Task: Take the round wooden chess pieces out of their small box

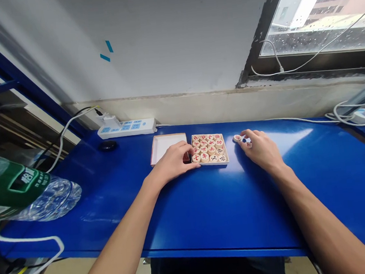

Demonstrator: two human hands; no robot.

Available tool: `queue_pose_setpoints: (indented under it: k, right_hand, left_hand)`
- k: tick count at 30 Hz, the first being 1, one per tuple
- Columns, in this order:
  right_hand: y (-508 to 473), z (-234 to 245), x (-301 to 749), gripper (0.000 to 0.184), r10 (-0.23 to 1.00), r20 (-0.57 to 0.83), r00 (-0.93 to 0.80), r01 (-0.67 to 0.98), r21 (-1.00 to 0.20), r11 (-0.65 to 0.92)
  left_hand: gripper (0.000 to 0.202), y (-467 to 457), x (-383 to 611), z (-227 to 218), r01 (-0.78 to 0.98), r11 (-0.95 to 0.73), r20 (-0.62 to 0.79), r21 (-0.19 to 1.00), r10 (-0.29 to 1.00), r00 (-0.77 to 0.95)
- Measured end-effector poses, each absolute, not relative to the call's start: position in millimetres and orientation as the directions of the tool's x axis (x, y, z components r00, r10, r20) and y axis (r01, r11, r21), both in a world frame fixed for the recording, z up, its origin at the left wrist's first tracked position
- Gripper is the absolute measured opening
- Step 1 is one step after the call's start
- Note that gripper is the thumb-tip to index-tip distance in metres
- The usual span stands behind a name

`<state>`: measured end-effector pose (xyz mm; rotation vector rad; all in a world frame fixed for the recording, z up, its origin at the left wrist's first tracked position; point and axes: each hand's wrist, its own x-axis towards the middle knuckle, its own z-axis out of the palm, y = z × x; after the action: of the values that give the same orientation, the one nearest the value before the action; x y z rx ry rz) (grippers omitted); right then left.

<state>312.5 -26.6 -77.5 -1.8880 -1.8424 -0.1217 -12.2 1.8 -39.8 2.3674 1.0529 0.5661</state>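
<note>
The box (212, 164) sits near the counter's (209, 212) back edge. My left fingers (183, 146), spread at its side, should steady it gently. My right fingers (247, 132) seem to pinch a piece (236, 138) beside it.

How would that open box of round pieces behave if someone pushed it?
The box would probably slide easily, since the blue tabletop looks glossy. It seems unlikely to tip, being low and wide. Its round pieces would likely shift little, packed closely in rows.
</note>
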Motion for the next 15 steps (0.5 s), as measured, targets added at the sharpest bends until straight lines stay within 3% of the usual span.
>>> queue_pose_setpoints:
  k: [2,5,8,11,15]
  right_hand:
    - [-26.5,-77.4,308.2,0.019,0.876,0.480,0.055,0.957,-0.276,0.091]
    - [-28.4,-72.5,287.9,0.016,0.811,0.581,-0.063,0.901,-0.316,0.297]
    - [-32.6,-64.7,259.9,0.018,0.767,0.599,-0.232,0.806,-0.323,0.496]
    - [-36.5,-58.7,241.6,0.020,0.756,0.569,-0.324,0.788,-0.281,0.548]
    - [-38.1,-56.2,241.9,0.016,0.779,0.536,-0.324,0.803,-0.280,0.526]
  left_hand:
    - [0.032,1.5,-12.5,-39.6,0.567,-0.587,0.174,0.578,0.767,0.617]
    - [0.032,1.6,-12.7,-39.7,0.566,-0.590,0.178,0.576,0.766,0.618]
    - [0.032,2.3,-12.1,-40.3,0.552,-0.593,0.185,0.586,0.762,0.621]
    - [0.032,2.8,-11.1,-40.8,0.549,-0.592,0.189,0.590,0.762,0.619]
    - [0.032,2.4,-10.9,-40.0,0.557,-0.592,0.184,0.582,0.763,0.620]
